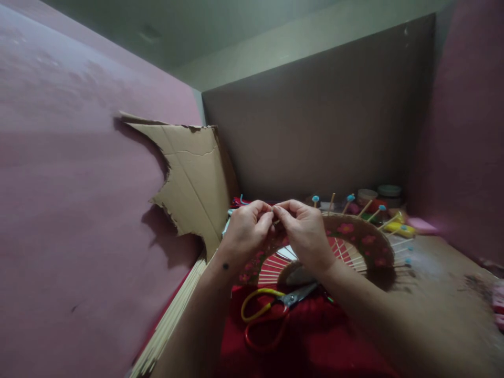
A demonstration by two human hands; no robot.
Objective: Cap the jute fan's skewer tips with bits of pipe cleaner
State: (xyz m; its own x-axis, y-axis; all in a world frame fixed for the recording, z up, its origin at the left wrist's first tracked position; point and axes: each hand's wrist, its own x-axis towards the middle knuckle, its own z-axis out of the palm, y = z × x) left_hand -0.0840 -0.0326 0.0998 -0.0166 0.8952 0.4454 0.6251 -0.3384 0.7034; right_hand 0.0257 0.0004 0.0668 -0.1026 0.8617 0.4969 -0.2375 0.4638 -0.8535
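My left hand (249,227) and my right hand (305,233) meet fingertip to fingertip, both pinched closed. Whatever small thing sits between the fingertips is too hidden to name. Beyond and beneath them stands a fan-shaped piece (380,247) of brown board with pink painted flowers and thin sticks radiating through it. Several stick ends on its outer rim carry blue tips (350,198). Below my hands lies a pair of scissors (290,299) with one yellow and one red handle, resting on red cloth (315,336).
Torn cardboard (189,173) leans on the pink wall at left. A bundle of thin sticks (177,315) lies beside my left forearm. Jars (389,193), a yellow packet (399,229) and a pink block (422,226) stand at the back right of the table.
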